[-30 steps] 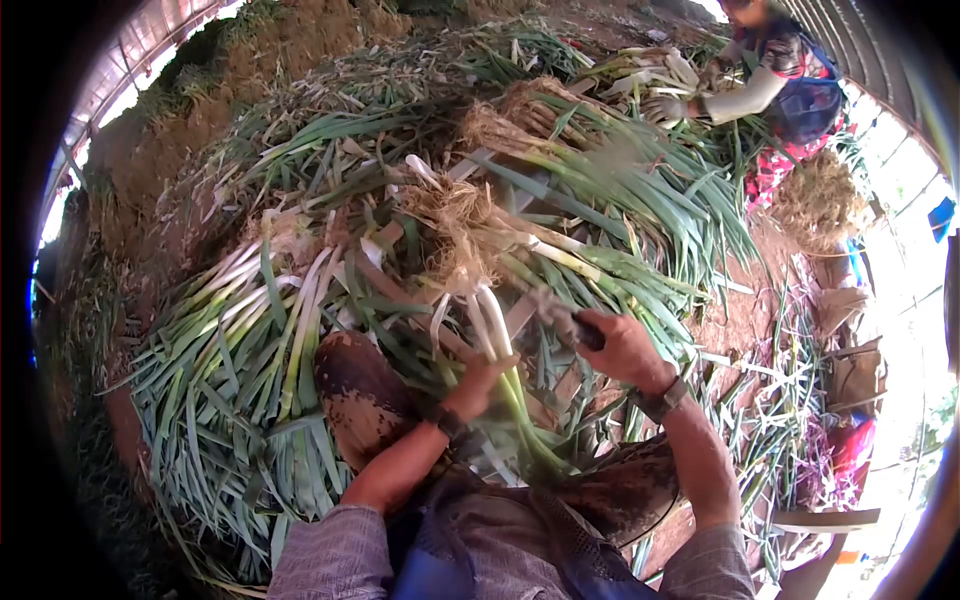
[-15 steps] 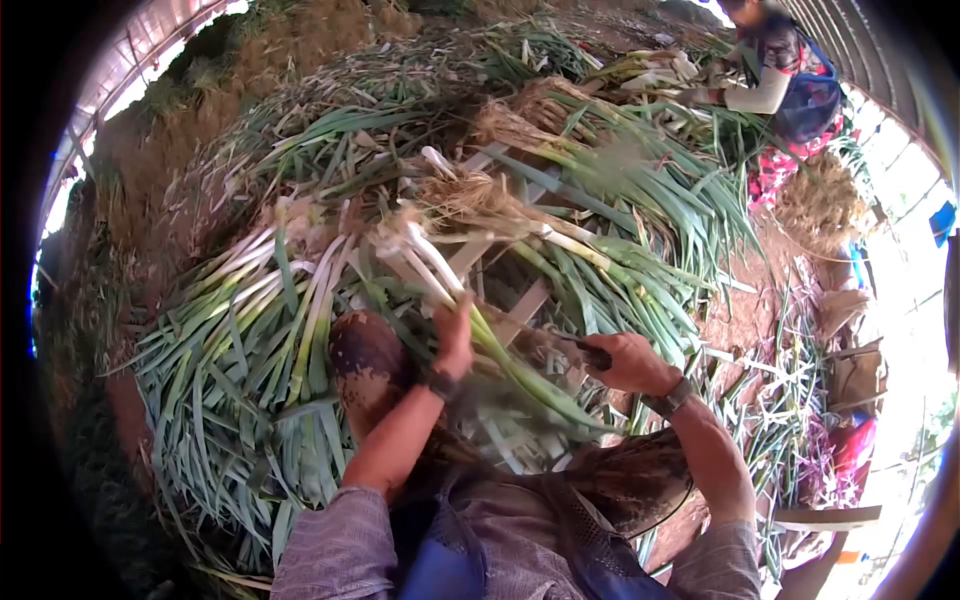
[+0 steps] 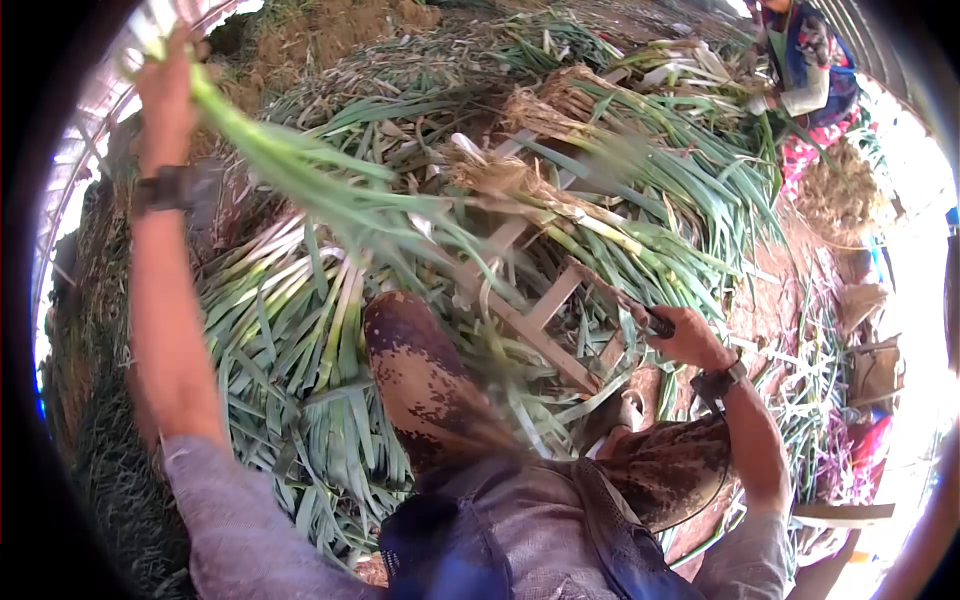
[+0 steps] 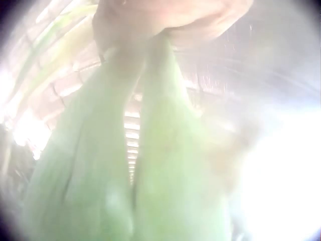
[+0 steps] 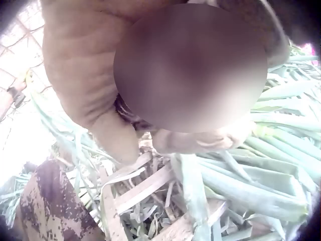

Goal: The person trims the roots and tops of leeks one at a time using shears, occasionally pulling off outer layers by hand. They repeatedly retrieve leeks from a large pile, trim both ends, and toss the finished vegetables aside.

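My left hand (image 3: 166,88) is raised high at the upper left and grips a bunch of leeks (image 3: 320,190), whose long green leaves trail down to the right. In the left wrist view that hand (image 4: 165,20) is closed round the pale green leaves (image 4: 150,150), all blurred. My right hand (image 3: 688,338) is low at the right and holds a dark-handled knife (image 3: 630,305), blade pointing up and left over a wooden slat frame (image 3: 530,330). The right wrist view shows the right hand (image 5: 100,85) curled round a blurred dark handle (image 5: 190,65) above the slats (image 5: 145,188).
Heaps of leeks (image 3: 290,310) with white stems lie at the left; rooted ones (image 3: 560,190) lie ahead. My knees in muddy camouflage trousers (image 3: 425,385) flank the frame. Another person (image 3: 810,70) works at the far right. Bare earth (image 3: 770,290) lies to the right.
My left hand has swung the bunch of leeks from over the frame up and far to the left. The right hand with the knife has shifted slightly right.
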Available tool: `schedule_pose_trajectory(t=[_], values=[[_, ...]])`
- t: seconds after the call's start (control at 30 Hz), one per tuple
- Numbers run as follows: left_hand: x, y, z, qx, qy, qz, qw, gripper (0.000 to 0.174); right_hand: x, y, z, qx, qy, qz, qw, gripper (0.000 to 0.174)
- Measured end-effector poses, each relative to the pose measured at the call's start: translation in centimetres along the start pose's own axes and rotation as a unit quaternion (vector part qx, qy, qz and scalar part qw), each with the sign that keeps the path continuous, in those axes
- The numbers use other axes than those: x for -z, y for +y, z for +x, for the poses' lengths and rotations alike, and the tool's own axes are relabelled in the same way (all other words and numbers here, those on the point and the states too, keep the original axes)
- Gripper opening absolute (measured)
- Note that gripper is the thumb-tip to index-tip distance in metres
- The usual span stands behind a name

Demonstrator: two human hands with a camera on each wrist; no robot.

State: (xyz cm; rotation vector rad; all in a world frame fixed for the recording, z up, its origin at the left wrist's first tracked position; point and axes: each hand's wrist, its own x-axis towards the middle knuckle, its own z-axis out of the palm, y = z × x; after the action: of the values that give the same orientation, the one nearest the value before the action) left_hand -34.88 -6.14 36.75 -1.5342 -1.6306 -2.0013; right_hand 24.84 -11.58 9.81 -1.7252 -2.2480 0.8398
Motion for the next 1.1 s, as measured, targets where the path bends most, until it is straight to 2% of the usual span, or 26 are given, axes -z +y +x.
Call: schedule_pose_trajectory(t=[0.03, 0.1, 0.13, 0.17, 0.2, 0.23, 0.27, 0.3, 0.33, 0.37, 0.4, 0.43, 0.47, 0.5, 0.57, 0.63, 0.7, 0.77, 0.8, 0.83, 0.9, 0.97, 1.03, 1.07, 1.1], values=[[1.5, -0.3, 2.8, 0.060, 0.035, 0.117, 0.991, 0.048, 0.7, 0.0, 0.1, 0.019, 0.009, -0.051, 0.998, 0.033], [6.2, -6.9, 9.1, -0.062, -0.049, 0.337, 0.938, 0.057, 1.0, 1.9, 1.1, 0.022, 0.011, -0.082, 0.996, 0.034], [7.0, -8.8, 9.4, -0.077, -0.088, 0.505, 0.855, 0.058, 1.3, 2.1, 1.6, 0.021, 0.013, -0.082, 0.996, 0.034], [7.8, -13.1, 9.2, -0.075, -0.141, 0.498, 0.852, 0.051, 1.5, 2.1, 2.2, 0.002, 0.003, -0.096, 0.995, 0.034], [7.3, -13.2, 5.4, -0.094, -0.188, 0.435, 0.875, 0.051, 1.4, 2.3, 2.8, -0.015, -0.007, -0.109, 0.994, 0.034], [7.4, -17.4, 4.1, -0.083, -0.227, 0.476, 0.845, 0.052, 1.2, 2.8, 3.5, -0.014, -0.004, -0.106, 0.994, 0.034], [5.4, -18.1, 0.5, -0.037, -0.212, 0.461, 0.861, 0.055, 0.7, 3.6, 4.5, 0.001, 0.010, -0.117, 0.993, 0.034], [2.0, -16.7, -3.8, 0.083, -0.241, 0.417, 0.872, 0.057, 0.2, 4.3, 5.2, 0.011, 0.021, -0.126, 0.992, 0.034], [-0.4, -18.9, -7.4, 0.019, -0.311, 0.354, 0.882, 0.059, -0.2, 4.6, 6.0, -0.014, 0.023, -0.105, 0.994, 0.045], [-4.6, -14.2, -12.0, 0.157, -0.377, 0.254, 0.877, 0.055, -0.5, 4.8, 6.6, -0.018, 0.023, -0.105, 0.994, 0.045], [-7.9, -15.8, -15.7, 0.225, -0.434, 0.101, 0.867, 0.047, -0.7, 4.9, 7.1, -0.031, 0.033, -0.095, 0.994, 0.046], [-10.8, -10.4, -20.2, 0.330, -0.431, -0.032, 0.839, 0.038, -0.8, 4.9, 7.5, -0.043, 0.045, -0.085, 0.994, 0.048], [-14.1, -9.7, -23.4, 0.368, -0.442, -0.050, 0.817, 0.025, -0.9, 4.9, 7.7, -0.042, 0.036, -0.084, 0.995, 0.050], [-16.7, -11.2, -26.7, 0.399, -0.487, -0.160, 0.760, 0.027, -0.7, 4.4, 7.3, -0.045, 0.029, -0.077, 0.996, 0.049], [-21.5, -9.4, -32.1, 0.432, -0.514, -0.184, 0.718, 0.027, -0.6, 4.7, 7.6, -0.039, 0.038, -0.047, 0.997, 0.040], [-25.6, -9.9, -36.7, 0.473, -0.525, -0.196, 0.680, 0.021, -0.1, 5.1, 7.7, -0.074, 0.119, 0.053, 0.989, 0.036], [-28.0, -10.2, -39.6, 0.496, -0.520, -0.235, 0.655, 0.020, 0.4, 5.5, 7.6, -0.084, 0.083, 0.031, 0.992, 0.037], [-30.2, -10.8, -41.8, 0.542, -0.453, -0.247, 0.664, 0.020, 0.6, 4.6, 6.3, -0.031, -0.011, -0.009, 0.999, 0.043], [-31.3, -11.2, -42.4, 0.542, -0.456, -0.248, 0.661, 0.020, 0.6, 4.8, 6.3, -0.035, -0.030, -0.026, 0.999, 0.045], [-32.2, -11.4, -42.8, 0.547, -0.424, -0.252, 0.676, 0.020, 0.5, 5.2, 6.5, -0.039, -0.049, -0.042, 0.997, 0.046], [-34.0, -11.5, -43.7, 0.557, -0.357, -0.259, 0.703, 0.021, 0.2, 6.3, 6.9, -0.047, -0.039, -0.038, 0.997, 0.048], [-35.9, -12.3, -44.3, 0.582, -0.336, -0.245, 0.699, 0.023, 0.7, 6.1, 7.2, -0.043, -0.044, -0.030, 0.998, 0.052], [-38.0, -16.2, -47.2, 0.498, -0.288, -0.199, 0.794, 0.026, 0.6, 5.6, 7.6, -0.053, -0.039, -0.012, 0.998, 0.053], [-40.5, -22.8, -51.7, 0.265, -0.270, -0.148, 0.914, 0.038, 0.6, 5.7, 7.9, -0.054, -0.039, -0.011, 0.998, 0.053], [-40.4, -21.0, -50.6, 0.264, -0.270, -0.149, 0.914, 0.038, 0.6, 5.8, 8.3, -0.061, -0.049, -0.004, 0.997, 0.053]])
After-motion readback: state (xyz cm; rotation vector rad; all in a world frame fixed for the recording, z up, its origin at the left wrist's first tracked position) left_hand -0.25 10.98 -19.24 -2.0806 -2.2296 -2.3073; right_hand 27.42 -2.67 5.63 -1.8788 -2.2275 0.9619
